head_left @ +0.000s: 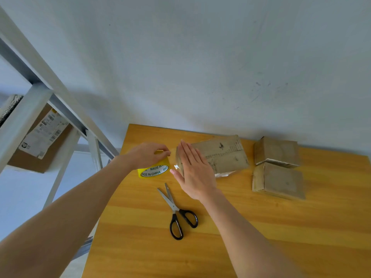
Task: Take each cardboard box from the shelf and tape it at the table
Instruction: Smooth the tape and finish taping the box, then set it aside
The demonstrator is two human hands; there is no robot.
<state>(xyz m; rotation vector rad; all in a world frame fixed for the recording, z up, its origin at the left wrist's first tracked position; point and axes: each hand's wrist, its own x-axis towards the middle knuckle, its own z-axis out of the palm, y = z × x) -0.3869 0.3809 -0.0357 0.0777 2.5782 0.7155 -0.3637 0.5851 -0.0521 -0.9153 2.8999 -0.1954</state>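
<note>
1. Cardboard box (224,155) lies near the far edge of the bench (261,237); right hand (194,173), fingers straight, presses its near end.
2. Left hand (146,155) grips the yellow tape roll (153,169) beside it.
3. Likely light and creasable: hold its flat faces.

A worn cardboard box (224,155) lies flat on the wooden table (140,247), with a yellow tape roll (154,169) just beside its left end. To its right, a far small box (276,150) touches a near small box (283,180). A labelled box (44,133) rests on the shelf (24,111).
</note>
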